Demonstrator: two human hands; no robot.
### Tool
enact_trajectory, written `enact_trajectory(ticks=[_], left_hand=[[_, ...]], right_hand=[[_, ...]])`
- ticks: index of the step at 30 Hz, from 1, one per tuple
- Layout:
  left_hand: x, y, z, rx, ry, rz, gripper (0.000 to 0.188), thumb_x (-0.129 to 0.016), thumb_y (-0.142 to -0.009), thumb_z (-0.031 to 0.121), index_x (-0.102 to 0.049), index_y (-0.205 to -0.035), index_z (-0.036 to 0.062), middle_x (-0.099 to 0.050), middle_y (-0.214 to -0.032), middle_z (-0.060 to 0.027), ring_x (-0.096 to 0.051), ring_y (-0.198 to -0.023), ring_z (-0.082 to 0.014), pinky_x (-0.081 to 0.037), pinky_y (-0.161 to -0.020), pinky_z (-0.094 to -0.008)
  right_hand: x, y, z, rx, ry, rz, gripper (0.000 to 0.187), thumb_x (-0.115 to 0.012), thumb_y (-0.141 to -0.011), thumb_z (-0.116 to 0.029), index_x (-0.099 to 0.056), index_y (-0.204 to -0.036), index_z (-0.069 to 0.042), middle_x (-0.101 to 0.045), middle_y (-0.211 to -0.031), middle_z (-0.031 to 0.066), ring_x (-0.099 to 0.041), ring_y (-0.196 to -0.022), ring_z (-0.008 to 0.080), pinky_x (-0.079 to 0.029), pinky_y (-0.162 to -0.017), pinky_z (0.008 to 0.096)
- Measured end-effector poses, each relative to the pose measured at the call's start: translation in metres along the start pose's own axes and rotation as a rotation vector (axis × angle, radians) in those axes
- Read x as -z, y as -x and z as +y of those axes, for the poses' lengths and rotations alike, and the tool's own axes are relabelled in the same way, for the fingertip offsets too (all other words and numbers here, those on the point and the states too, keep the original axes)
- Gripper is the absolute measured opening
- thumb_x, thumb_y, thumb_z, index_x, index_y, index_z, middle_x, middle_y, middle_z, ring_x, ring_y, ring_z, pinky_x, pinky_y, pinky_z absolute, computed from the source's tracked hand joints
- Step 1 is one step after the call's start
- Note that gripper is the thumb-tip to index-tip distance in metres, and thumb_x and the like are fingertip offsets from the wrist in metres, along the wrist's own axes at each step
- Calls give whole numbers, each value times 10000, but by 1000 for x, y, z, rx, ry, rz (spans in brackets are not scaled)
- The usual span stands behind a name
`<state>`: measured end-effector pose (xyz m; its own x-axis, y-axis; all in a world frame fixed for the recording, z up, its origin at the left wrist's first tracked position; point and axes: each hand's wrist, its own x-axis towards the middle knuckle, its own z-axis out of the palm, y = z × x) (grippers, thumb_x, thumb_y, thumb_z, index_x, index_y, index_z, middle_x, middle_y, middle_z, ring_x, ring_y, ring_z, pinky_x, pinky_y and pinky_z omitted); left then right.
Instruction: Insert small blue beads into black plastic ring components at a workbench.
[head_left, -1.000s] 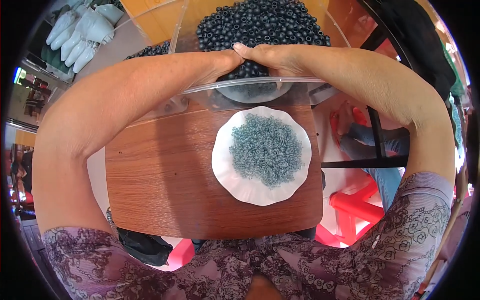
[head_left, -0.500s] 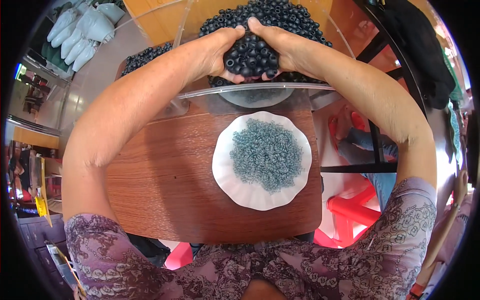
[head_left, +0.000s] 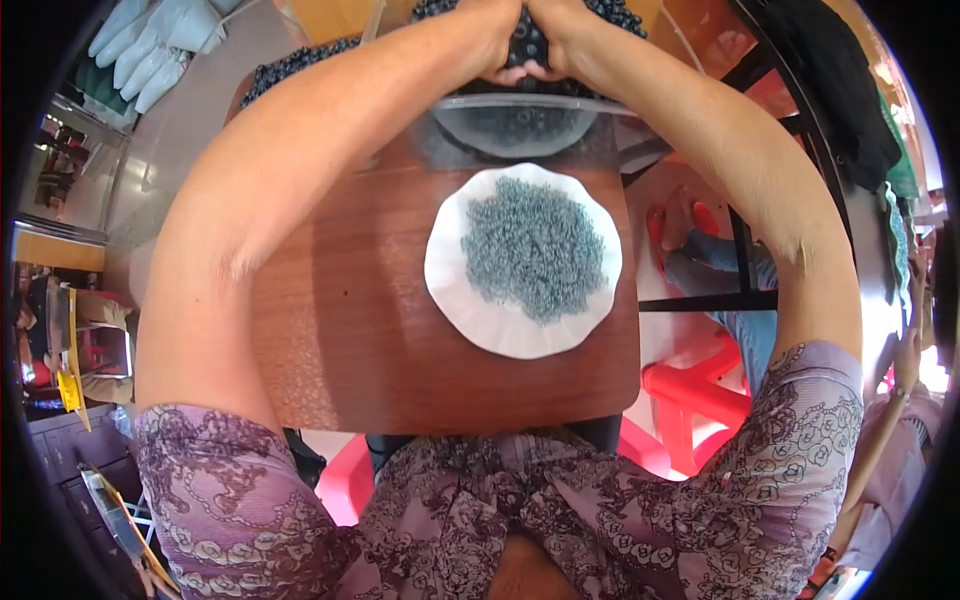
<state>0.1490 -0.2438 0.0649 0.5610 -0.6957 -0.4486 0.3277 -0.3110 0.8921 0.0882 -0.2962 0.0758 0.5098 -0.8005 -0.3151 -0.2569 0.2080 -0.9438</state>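
The near edge of the wood-grain worktop (head_left: 350, 330) runs close against the person's patterned clothing (head_left: 450, 500), its two near corners rounded. Past the right edge, a red stool (head_left: 695, 395) and a black metal frame (head_left: 710, 302) crowd the side, with someone's foot in a red sandal (head_left: 678, 222) beyond the frame. From the plate toward the left edge runs a wide stretch of brown wood, bounded by the left forearm, which arches over that edge; the right forearm arches outside the right edge.

A white plate (head_left: 450, 305) with a wavy rim stands right of the middle, near the right edge, heaped with small translucent grey-green beads (head_left: 535, 250). Just behind it, at the far edge, comes the clear bin (head_left: 480, 102); its raised near rim stands between the plate and the hands, and a pale, round-edged shape shows through its wall.

Over the bin, the left hand (head_left: 490, 42) and right hand (head_left: 570, 38) come together. Their fingers (head_left: 541, 71) curl inward, the visible tips close together under a clump of black beads (head_left: 528, 45), round, dull-sheened and holed; the upper parts of the hands are cut off. More such beads lie behind the hands, and another dark batch (head_left: 300, 65) sits by the far left corner. Beyond that corner, white bags (head_left: 165, 45) lie grouped.
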Motion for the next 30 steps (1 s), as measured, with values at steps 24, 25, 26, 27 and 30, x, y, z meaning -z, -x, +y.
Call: enact_trajectory(ticks=[24, 25, 26, 27, 30], left_hand=[[-3, 43, 10, -326, 205, 264, 208, -608, -771, 231, -568, -766, 27, -566, -647, -112, -547, -506, -239, -389, -354, -424], [-2, 49, 7, -346, 235, 273, 220, -611, -769, 230, -575, -771, 13, -570, -654, -120, -544, -497, -247, -386, -347, -425], [-1, 53, 9, -347, 238, 278, 220, -611, -769, 230, -575, -771, 13, -570, -654, -120, -544, -497, -247, -386, -347, -425], [1, 56, 14, -311, 197, 310, 221, -615, -777, 232, -582, -782, 13, -585, -703, -115, -560, -556, -236, -415, -397, -421], [-5, 42, 24, -287, 244, 300, 201, -599, -773, 233, -623, -824, 39, -622, -776, -134, -600, -632, -268, -472, -473, -421]], right_hand=[[-12, 41, -19, 87, -81, 285, 278, -558, -768, -148, -595, -908, 89, -615, -923, 225, -636, -683, 299, -520, -416, 447], [-13, 45, -19, 91, -79, 280, 278, -558, -768, -148, -595, -908, 89, -615, -923, 225, -636, -683, 299, -520, -416, 447], [-14, 48, -19, 98, -86, 273, 281, -558, -771, -156, -595, -905, 88, -615, -917, 225, -635, -680, 299, -524, -426, 442], [-16, 51, -16, 101, -92, 265, 284, -559, -773, -164, -595, -901, 86, -616, -912, 225, -634, -677, 299, -528, -436, 437], [13, 21, -12, 198, -177, 342, 354, -532, -815, -260, -606, -907, 75, -629, -908, 238, -640, -716, 340, -523, -510, 482]])
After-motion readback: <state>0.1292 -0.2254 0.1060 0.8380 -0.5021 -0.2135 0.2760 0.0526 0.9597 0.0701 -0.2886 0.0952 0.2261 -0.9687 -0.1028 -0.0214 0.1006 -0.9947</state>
